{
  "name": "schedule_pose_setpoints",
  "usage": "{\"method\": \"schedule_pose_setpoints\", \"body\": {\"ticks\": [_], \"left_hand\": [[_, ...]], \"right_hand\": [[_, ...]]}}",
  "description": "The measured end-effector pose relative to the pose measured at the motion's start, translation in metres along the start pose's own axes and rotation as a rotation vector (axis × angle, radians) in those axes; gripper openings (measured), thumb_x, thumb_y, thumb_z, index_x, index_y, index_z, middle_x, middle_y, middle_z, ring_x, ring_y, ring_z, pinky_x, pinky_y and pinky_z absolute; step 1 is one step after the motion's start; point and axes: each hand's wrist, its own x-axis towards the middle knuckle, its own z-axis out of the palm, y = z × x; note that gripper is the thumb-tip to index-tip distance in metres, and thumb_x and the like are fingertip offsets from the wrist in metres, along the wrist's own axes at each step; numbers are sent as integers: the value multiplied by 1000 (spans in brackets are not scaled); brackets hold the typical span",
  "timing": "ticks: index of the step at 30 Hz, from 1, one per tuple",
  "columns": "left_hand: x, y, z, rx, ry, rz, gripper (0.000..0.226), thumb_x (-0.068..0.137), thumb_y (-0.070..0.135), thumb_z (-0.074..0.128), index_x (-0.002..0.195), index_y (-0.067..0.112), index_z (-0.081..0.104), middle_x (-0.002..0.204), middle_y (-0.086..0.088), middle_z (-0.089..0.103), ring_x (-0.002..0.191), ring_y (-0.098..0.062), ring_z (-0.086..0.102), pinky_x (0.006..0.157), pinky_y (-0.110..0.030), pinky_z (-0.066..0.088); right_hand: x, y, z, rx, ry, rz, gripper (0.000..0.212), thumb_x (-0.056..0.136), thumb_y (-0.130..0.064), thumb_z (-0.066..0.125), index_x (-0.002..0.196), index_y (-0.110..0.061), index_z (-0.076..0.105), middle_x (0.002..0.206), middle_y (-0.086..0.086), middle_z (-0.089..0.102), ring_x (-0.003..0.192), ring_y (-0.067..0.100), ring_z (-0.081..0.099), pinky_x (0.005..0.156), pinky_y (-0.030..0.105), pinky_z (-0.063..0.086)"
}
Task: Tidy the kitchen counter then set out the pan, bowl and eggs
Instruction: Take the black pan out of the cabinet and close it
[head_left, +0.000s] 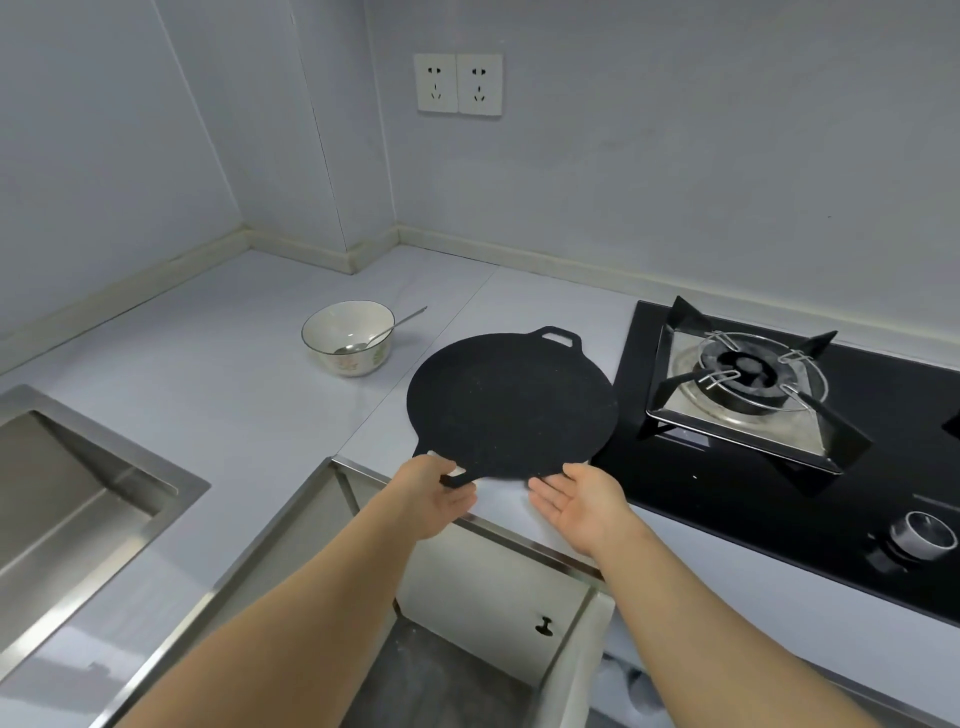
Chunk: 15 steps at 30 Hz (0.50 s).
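1. While the left hand closes round the near loop handle of the pan, thumb on top and fingers curled beneath, the right hand lies flat and palm-up. Its straight fingers meet the pan's near rim and clasp nothing.
2. The pan, a black, flat, round griddle, sits over the counter near its front edge, between the bowl at the far left and the gas hob at the right. Whether it rests fully on the counter or is raised a little cannot be told.
3. A spoon leans inside the bowl, which stands apart from the pan. A steel sink lies at the near left.
4. The pan looks rigid and probably heavy for its thinness, so it should not flex. Held by one handle alone, it would likely droop and twist the wrist.
5. Its rim is thin and shallow, a poor place to pinch.
6. The best hold is likely both loops, or the near loop with the flat right palm under the base. The far loop handle is free.
7. Set down hard, it could mark the counter or strike the hob's glass, so a gentle lowering suits it.
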Motion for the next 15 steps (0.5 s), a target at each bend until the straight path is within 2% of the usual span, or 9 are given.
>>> {"method": "schedule_pose_setpoints", "body": {"ticks": [2,5,10,13,15], "left_hand": [[0,-1,2,38,27,-3,33,94,5,48,126,-2,43,115,-23,52,115,-36,55,93,-39,47],[-2,-5,4,91,76,-23,39,92,8,55,128,6,42,123,-15,50,119,-30,53,100,-41,44],[-12,-11,5,141,102,9,40,95,11,50,134,5,40,114,-15,50,114,-27,56,97,-38,46],[-28,-15,4,103,27,-21,45,99,12,42,142,4,31,141,-17,42,131,-30,43,109,-39,37],[-35,-22,-1,135,1,3,43,97,10,45,139,6,35,143,-17,40,130,-30,45,106,-40,40]], "right_hand": [[-2,0,1,33,2,-2,45,100,-7,35,143,4,26,147,23,33,128,38,45,104,45,40],[-3,-1,-1,86,6,-3,48,100,-6,35,145,3,22,151,20,28,130,38,42,108,45,37],[-13,10,-6,69,25,-14,46,99,-10,39,143,-5,29,145,18,37,125,37,47,104,44,41],[-24,18,-11,55,51,-22,43,99,-14,41,141,-9,35,141,15,42,121,37,50,100,44,43],[-34,23,-15,62,53,-31,41,100,-15,40,141,-11,37,139,15,45,120,36,51,96,42,44]]}}
